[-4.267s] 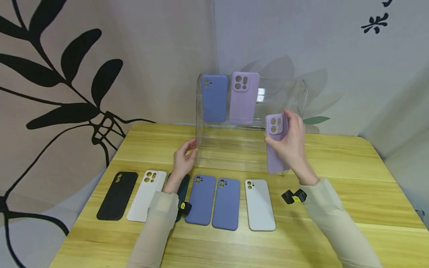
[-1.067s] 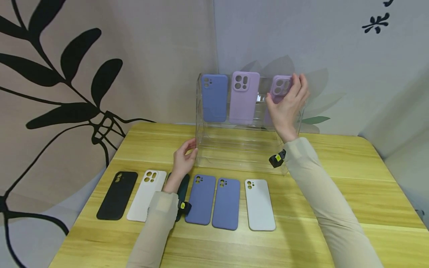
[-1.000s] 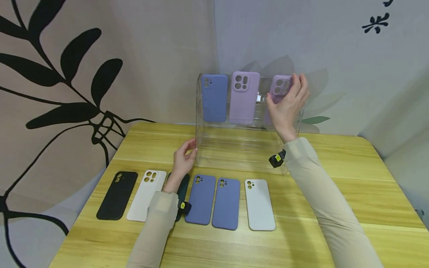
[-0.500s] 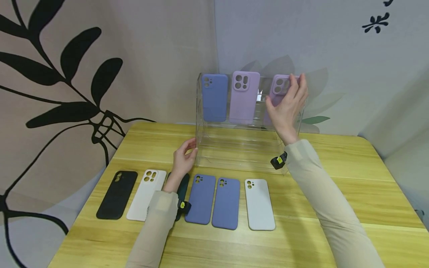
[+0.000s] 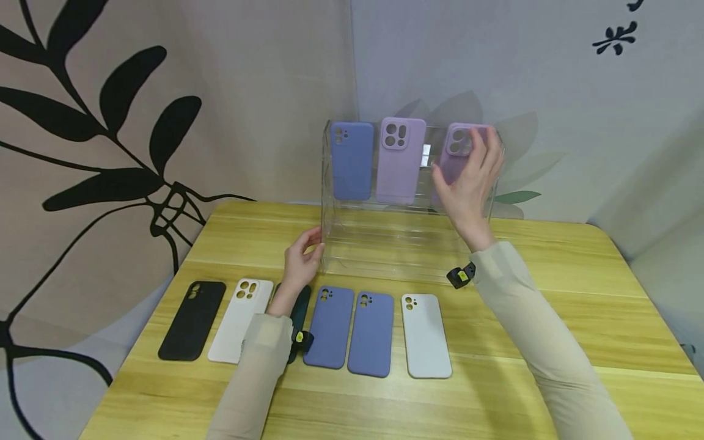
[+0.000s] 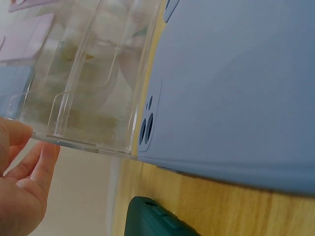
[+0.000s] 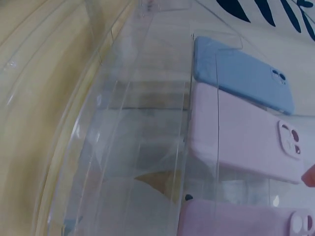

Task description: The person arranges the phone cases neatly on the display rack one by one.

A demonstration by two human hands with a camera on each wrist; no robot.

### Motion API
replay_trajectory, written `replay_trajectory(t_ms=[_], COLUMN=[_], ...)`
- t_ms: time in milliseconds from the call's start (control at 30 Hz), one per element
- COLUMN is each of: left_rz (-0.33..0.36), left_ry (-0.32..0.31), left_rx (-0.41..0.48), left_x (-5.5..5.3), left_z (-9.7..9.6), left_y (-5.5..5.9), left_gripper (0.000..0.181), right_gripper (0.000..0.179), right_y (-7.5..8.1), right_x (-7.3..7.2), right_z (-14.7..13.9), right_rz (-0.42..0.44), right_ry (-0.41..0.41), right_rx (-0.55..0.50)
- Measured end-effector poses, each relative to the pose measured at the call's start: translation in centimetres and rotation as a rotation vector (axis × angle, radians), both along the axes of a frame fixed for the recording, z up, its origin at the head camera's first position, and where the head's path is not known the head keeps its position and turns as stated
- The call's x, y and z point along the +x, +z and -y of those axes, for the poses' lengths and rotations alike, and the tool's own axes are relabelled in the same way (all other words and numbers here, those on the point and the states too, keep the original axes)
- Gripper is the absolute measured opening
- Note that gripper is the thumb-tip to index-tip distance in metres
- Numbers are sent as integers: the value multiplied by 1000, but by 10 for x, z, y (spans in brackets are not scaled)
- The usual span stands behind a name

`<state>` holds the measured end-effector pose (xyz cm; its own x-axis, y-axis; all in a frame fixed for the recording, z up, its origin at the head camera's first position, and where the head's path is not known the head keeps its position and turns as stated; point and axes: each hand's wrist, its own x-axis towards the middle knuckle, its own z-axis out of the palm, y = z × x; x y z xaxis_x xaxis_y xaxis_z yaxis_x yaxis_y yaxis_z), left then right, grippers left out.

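Observation:
On the left side edge of a clear acrylic display stand [image 5: 390, 244], my left hand [image 5: 301, 260] pinches the panel between thumb and fingers, as the left wrist view shows. Three phone cases stand in its top tier: a blue case [image 5: 352, 162], a lilac case [image 5: 400, 165] in the middle, and a purple case [image 5: 453, 162] at right. Just in front of the purple case is my right hand [image 5: 470, 189], thumb and fingers spread and off its edges. That hand hides much of the case's right side. In the right wrist view a single fingertip [image 7: 309, 177] shows.
A row of cases lies on the wooden table [image 5: 577, 318] before the stand: black [image 5: 192, 321], white [image 5: 239, 324], dark green [image 5: 299, 311] partly under my left wrist, two blue cases [image 5: 330, 330], and a pale one [image 5: 428, 336]. A wall rises behind.
The purple case, held low before the stand at first, now stands in the top tier at right. My right hand has loosened and drawn slightly down from it. The left hand stays put.

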<state>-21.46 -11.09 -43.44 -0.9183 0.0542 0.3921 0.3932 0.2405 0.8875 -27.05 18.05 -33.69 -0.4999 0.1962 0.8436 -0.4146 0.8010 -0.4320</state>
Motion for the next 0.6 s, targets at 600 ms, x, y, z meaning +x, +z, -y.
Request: replay_trajectory(t_ms=[600], left_rz=[-15], left_ry=[22], left_rx=[-9], left_x=[-8], left_z=[2], left_y=[-15], left_gripper=[32], right_gripper=[63], right_y=[-19], right_x=[37], right_z=[2], right_rz=[24], right_ry=[232], right_rx=[-32])
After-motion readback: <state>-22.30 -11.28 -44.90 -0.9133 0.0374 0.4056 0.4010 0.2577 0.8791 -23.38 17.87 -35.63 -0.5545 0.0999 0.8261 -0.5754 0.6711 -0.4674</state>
